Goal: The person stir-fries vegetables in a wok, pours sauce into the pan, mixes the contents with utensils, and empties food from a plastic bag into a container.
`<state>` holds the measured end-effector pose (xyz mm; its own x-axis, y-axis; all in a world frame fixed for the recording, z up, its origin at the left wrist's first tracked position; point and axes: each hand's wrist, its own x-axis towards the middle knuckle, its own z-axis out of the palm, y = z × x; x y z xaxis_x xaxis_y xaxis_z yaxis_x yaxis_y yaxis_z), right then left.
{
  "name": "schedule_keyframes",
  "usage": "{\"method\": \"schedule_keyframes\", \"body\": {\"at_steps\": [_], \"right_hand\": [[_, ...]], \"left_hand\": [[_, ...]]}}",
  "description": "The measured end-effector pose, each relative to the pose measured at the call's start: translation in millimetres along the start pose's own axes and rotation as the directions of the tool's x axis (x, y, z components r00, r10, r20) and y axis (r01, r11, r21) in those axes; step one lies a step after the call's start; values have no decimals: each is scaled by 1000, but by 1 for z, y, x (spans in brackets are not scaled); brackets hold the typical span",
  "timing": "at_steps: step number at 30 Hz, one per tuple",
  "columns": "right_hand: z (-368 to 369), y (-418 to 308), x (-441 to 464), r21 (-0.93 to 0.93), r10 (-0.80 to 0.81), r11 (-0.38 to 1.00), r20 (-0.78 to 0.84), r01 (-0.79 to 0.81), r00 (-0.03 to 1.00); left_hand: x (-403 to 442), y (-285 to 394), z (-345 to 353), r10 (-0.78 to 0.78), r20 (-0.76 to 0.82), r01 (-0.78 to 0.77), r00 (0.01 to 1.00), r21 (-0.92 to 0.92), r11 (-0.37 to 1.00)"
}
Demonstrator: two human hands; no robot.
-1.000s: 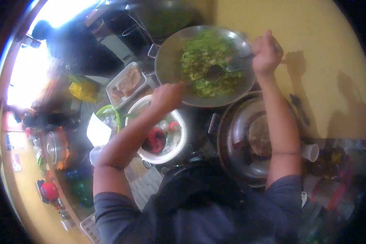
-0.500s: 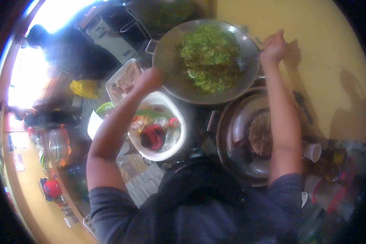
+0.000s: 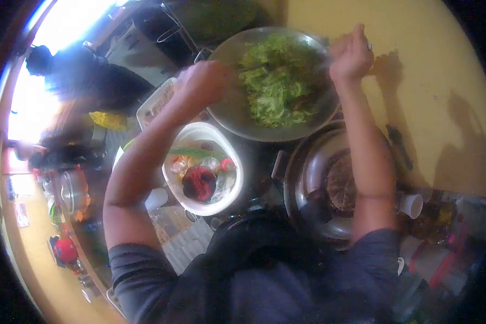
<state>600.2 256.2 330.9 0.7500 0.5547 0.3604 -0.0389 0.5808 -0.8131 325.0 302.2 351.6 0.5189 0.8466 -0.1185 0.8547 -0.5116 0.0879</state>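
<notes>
A wide metal wok (image 3: 227, 116) holds shredded green vegetables (image 3: 278, 81). Over its left rim is my left hand (image 3: 204, 83), blurred, with fingers curled round something that I cannot make out. My right hand (image 3: 351, 56) is closed at the wok's right rim, around the handle of a utensil whose end reaches toward the vegetables. Below the wok, a white bin (image 3: 237, 181) contains scraps and a red item. A large round lidded pan (image 3: 313, 178) sits under my right forearm.
A white tub (image 3: 154, 105) lies behind my left forearm. A white cup (image 3: 412, 206) is right of the lidded pan. Dark tongs or a similar tool (image 3: 398, 146) lie near the yellow wall (image 3: 437, 70). Another person (image 3: 86, 75) in dark clothes bends at the upper left.
My left hand has moved up and away from the bin side to the wok's upper left. My right hand shifted slightly left since the last frame, and the vegetables have been shifted about.
</notes>
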Motion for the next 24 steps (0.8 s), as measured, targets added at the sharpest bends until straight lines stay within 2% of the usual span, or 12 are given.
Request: {"method": "schedule_keyframes", "body": {"at_steps": [2, 5, 9, 11, 12, 14, 15, 17, 18, 20, 22, 24], "right_hand": [[8, -22, 2, -32, -86, 995, 137, 91, 987], [19, -45, -5, 113, 56, 991, 141, -73, 988], [2, -41, 10, 49, -81, 996, 158, 74, 984], [-17, -19, 27, -13, -134, 991, 119, 137, 984], [-40, 15, 45, -87, -205, 973, 102, 214, 974], [-61, 62, 52, -159, -280, 943, 93, 291, 956], [-66, 77, 49, -261, -285, 925, 11, 278, 958], [-66, 93, 44, -358, -307, 896, -68, 264, 949], [-58, 96, 37, -43, -95, 995, -198, 88, 976], [-42, 90, 27, 296, 186, 950, -288, -98, 939], [-53, 111, 41, 273, 165, 957, -223, -101, 961], [-51, 108, 42, 251, 140, 963, -165, -96, 976]], "left_hand": [[-22, 28, -41, -84, -13, 85, 996, 220, 972], [-8, 4, -23, -56, -54, 72, 997, 355, 932], [-1, -28, -3, -100, -34, 106, 994, 384, 917], [5, -53, 20, -165, -43, 170, 985, 173, 970], [13, -65, 41, -164, -43, 169, 986, 174, 970], [42, -90, 100, 18, 104, -32, 994, 136, 990], [59, -101, 143, 195, 15, -195, 981, -27, 980], [76, -81, 166, 273, -50, -277, 961, -207, 938], [80, -55, 166, 192, 8, -185, 981, -240, 953], [88, -49, 167, 280, 1, -275, 960, -169, 946], [79, -40, 154, 361, 9, -358, 933, -94, 929], [42, -15, 95, 37, 13, -34, 999, -220, 975]]}}
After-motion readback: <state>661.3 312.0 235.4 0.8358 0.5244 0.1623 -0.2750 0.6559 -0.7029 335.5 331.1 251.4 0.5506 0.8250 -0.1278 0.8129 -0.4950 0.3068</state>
